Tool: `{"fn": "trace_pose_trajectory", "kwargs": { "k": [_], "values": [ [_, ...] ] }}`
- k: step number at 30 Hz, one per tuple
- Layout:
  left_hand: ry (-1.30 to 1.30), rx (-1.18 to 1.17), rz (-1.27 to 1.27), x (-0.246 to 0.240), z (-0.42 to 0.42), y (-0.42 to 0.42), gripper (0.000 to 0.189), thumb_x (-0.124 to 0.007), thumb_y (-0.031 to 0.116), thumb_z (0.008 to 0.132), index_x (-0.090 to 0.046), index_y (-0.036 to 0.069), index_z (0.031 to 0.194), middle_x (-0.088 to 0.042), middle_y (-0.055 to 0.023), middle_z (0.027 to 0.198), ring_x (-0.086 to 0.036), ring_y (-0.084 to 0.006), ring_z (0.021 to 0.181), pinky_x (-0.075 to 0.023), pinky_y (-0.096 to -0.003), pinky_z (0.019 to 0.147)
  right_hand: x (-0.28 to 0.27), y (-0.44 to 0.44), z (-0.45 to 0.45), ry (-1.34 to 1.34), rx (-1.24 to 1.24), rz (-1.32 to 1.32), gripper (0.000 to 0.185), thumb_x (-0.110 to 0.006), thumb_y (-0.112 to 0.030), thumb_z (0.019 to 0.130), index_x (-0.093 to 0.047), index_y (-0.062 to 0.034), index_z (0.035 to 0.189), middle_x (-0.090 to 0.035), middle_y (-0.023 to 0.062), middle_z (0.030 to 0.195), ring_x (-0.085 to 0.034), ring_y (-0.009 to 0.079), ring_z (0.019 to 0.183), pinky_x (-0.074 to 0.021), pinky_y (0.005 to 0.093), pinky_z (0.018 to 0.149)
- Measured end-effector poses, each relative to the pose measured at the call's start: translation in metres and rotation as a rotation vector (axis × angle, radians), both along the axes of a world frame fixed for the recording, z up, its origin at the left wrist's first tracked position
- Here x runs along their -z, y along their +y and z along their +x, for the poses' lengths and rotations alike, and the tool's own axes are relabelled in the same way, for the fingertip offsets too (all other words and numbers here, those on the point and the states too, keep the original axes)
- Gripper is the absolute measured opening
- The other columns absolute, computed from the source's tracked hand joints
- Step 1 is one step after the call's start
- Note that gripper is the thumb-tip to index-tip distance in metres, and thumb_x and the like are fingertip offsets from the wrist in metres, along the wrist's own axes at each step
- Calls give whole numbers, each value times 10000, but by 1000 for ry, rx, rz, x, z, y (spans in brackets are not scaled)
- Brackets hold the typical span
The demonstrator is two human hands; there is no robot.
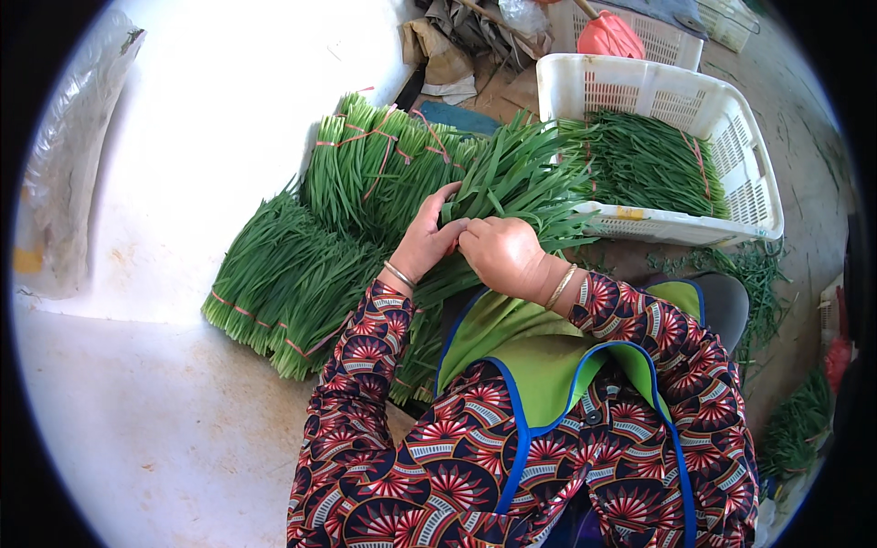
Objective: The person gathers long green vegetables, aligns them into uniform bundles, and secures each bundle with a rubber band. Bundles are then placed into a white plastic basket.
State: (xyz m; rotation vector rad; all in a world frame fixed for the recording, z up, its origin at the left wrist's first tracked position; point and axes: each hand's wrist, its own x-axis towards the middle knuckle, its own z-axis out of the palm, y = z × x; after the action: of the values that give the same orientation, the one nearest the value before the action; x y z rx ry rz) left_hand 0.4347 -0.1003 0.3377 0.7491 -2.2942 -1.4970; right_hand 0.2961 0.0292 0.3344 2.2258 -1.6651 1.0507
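My left hand (431,236) is curled around a loose bunch of long, flat green leaves, apparently garlic chives (510,168). Their leafy tips fan out to the right. Close against the left thumb, my right hand (503,253) has its fingers bent in; its fingertips are hidden, so what they pinch does not show. Left of the hands lie tied chive bundles (274,274), cut ends toward the lower left. Behind them, more bundles (384,157) bound with pink ties are packed side by side, cut ends away from me.
At the back right, a white plastic crate (743,157) holds tied chive bundles (651,161), its near rim close to the leaf tips. Loose green trimmings (754,294) litter the floor beside a grey seat (723,305). A red plastic bag (610,35) is behind the crate.
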Motion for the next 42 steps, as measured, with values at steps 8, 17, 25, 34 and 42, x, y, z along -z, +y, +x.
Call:
{"fn": "trace_pose_trajectory", "kwargs": {
  "k": [8,17,25,34,42],
  "values": [
    [53,42,-28,-2,4,8,1001,-804,368,706,-260,26,1473,-428,-207,1370,-481,-299,1202,-382,-368,1029,-21,56,-10,-232,-122,99,51,-624,-147,781,-609,-98,789,-593,76,772,-629,272,654,-509,397,558],
    [51,-17,-295,11,-11,4,842,-777,328,738,-381,-6,1402,-545,-224,1279,-534,-329,1190,-411,-379,1014,-36,83,-9,83,-323,268,133,-617,-196,702,-562,-77,725,-550,57,762,-614,255,777,-493,370,643],
    [230,-370,201,9,-10,-9,509,-753,101,783,-536,-53,1217,-668,-80,1035,-630,-129,890,-502,-270,821,36,50,-25,171,214,380,313,-570,-126,749,-549,-26,1046,-585,39,748,-609,205,747,-450,330,708],
    [357,-308,519,1,11,-20,320,-646,4,793,-608,22,1110,-663,-41,1010,-621,-137,880,-496,-281,821,6,70,-29,160,53,69,240,-579,-143,734,-576,-52,957,-579,97,921,-597,268,876,-490,359,648],
    [416,-240,608,-2,24,-16,297,-637,-28,802,-639,25,1095,-680,-53,1012,-645,-154,899,-516,-298,821,10,59,-30,130,140,333,652,-618,-97,709,-467,-27,1339,-594,137,1047,-637,235,726,-518,337,607]
  ]
}}
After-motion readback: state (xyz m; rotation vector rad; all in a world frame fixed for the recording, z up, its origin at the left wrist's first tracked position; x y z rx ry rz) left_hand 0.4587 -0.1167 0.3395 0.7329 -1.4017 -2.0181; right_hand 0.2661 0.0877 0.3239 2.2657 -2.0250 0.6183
